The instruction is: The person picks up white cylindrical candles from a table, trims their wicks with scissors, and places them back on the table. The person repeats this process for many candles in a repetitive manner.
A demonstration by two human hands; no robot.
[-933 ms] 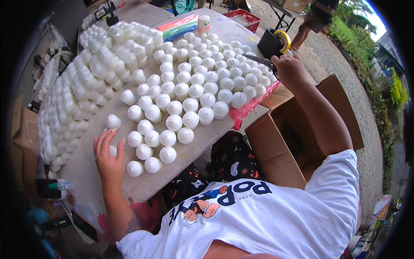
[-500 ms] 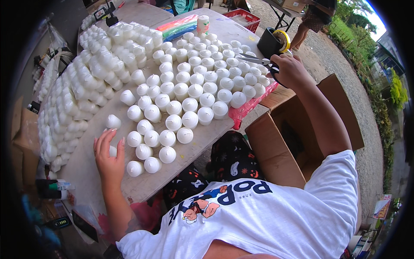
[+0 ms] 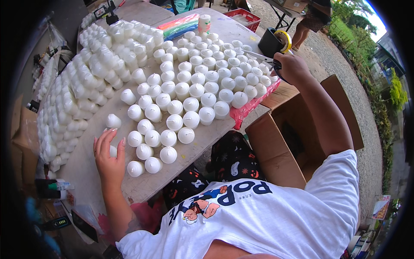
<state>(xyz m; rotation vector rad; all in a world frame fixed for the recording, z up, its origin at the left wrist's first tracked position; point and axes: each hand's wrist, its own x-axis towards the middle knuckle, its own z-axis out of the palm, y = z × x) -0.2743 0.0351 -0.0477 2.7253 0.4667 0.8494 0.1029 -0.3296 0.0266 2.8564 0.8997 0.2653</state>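
Note:
Many white votive candles (image 3: 191, 104) stand upright in loose rows on the table (image 3: 97, 166), their wicks showing on top. My left hand (image 3: 111, 157) rests at the left of these rows, fingers apart. One candle (image 3: 113, 150) shows between its thumb and fingers, partly hidden, and another candle (image 3: 113, 121) stands just beyond the fingertips. At the far right, my right hand (image 3: 292, 68) grips a pair of scissors (image 3: 263, 57) with dark handles. Their blades point left over the far right candles.
Clear-wrapped candle packs (image 3: 92, 64) are heaped on the left. Coloured plastic bundles (image 3: 179, 26) and a decorated white candle (image 3: 204, 23) lie beyond the rows. A black tape dispenser (image 3: 269, 42) with yellow tape sits at the far right edge. An open cardboard box (image 3: 276, 144) is beside my legs.
My right hand has shifted slightly to the right and down with the scissors, and the blades look closer together. The left hand keeps its place.

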